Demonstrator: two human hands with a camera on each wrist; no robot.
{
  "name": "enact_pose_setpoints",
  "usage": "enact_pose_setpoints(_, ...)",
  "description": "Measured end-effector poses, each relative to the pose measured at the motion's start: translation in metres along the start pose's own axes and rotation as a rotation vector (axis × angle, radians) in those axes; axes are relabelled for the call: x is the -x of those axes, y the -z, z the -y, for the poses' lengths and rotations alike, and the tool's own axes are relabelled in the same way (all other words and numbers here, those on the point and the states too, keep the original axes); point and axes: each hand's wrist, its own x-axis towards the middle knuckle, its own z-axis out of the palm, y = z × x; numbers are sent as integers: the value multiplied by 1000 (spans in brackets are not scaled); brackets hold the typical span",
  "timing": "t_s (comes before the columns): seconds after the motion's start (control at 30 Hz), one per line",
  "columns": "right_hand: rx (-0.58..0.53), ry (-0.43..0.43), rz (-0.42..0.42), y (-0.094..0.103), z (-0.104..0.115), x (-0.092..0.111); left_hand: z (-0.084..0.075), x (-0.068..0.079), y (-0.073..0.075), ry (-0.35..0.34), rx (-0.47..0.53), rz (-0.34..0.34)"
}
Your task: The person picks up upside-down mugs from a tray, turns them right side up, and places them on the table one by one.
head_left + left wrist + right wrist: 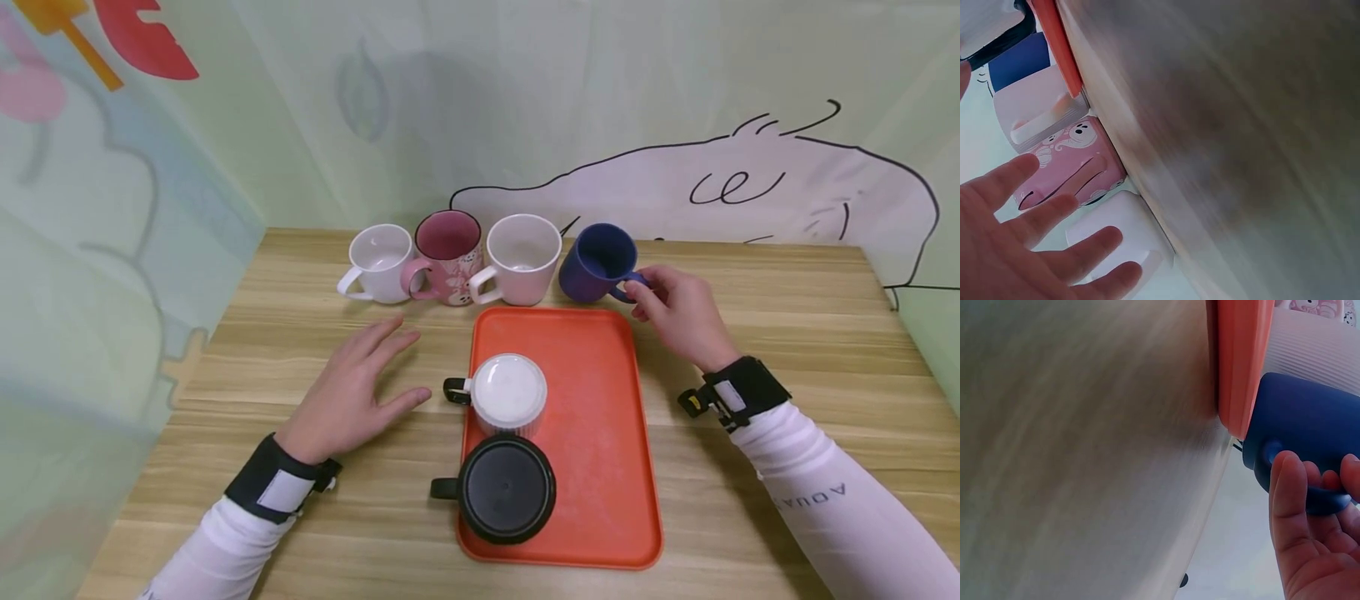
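Observation:
At the right end of a row of mugs, my right hand (682, 312) grips the handle of a dark blue mug (588, 271). That mug stands upright; in the right wrist view my fingers (1290, 487) curl at its handle. My left hand (341, 404) is held with fingers spread, left of the orange tray (600, 433), holding nothing. Two mugs lie upside down on the tray's left side: a white mug (510, 390) with a black handle and a black mug (507, 490). Both their handles point left, past the tray's rim.
Left of the blue mug stand a pale pink mug (525, 279), a pink patterned mug (459, 279) and a white mug (386, 279), all upright along the back of the wooden table (795, 317). A printed curtain (637, 67) hangs behind.

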Motion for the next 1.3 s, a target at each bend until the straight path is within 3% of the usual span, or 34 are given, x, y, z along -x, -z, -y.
enact_pose_setpoints(0.4, 36, -24, 34, -1, -1, -4, 0, 3, -1, 35, 25, 35)
enact_pose_setpoints(0.67, 57, 12, 25, -3, 1, -7, -1, 4, -1, 47, 14, 45)
enact_pose_setpoints(1.3, 35, 11, 26, -3, 0, -6, -8, 2, 1, 35, 25, 35)
